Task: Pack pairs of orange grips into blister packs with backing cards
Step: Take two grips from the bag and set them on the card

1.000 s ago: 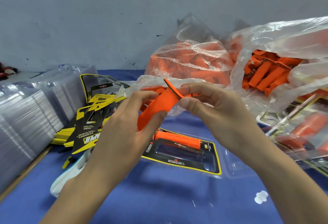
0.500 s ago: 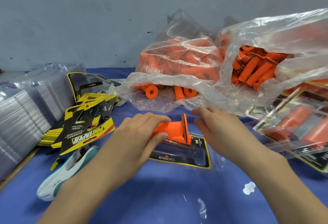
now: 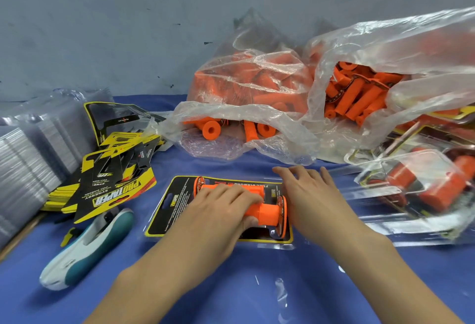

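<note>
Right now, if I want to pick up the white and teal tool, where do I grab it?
I'd grab the white and teal tool around its middle, coming from above. It lies flat and long on the blue cloth, its sides bare there, while its far end sits by the yellow cards.

The orange grip in the middle looks like soft rubber and is dull, not shiny. The backing card under it is stiff paper with a light shine. The blue cloth on the table is smooth and dull. The bags at the upper right are thin, clear plastic, crinkly and shiny. The stack of shells at the left is clear, hard, glinting plastic. The tool at the lower left is smooth, shiny plastic.
</note>
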A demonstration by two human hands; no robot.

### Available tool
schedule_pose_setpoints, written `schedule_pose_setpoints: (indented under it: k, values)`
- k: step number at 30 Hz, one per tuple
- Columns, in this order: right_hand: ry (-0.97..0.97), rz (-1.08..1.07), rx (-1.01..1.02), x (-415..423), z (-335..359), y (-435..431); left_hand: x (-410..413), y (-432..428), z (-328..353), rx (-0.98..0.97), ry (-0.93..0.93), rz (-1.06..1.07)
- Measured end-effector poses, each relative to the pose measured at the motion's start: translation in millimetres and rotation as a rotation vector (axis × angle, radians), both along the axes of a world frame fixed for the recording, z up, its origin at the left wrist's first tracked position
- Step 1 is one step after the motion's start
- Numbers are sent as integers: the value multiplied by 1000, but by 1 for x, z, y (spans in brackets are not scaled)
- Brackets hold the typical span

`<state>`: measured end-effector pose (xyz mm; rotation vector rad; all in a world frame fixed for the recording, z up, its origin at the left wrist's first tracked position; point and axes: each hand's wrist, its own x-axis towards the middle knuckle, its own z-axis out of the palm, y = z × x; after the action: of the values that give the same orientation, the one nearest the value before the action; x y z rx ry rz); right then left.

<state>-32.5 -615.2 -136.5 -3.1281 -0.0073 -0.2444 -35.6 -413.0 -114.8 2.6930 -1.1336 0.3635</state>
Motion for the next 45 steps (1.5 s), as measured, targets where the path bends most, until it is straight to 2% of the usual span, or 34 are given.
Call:
schedule_pose_setpoints:
  k: [9, 27, 30, 34, 38, 45]
  values:
    - [-41, 6, -6, 1, -5, 1, 5, -1, -15, 24, 19, 6]
    - [-38, 35, -29, -1, -5, 0, 8, 12, -15, -74, 73, -7]
    - [-51, 35, -30, -4, -4, 0, 17, 28, -6, -196, 34, 111]
    - [-57, 40, -35, -6, -3, 1, 40, 60, -7, -392, 55, 402]
    - [-54, 49, -42, -8, -2, 2, 45, 67, -16, -390, 147, 504]
    - [-48, 59, -58, -10, -2, 2, 45, 53, -23, -354, 203, 517]
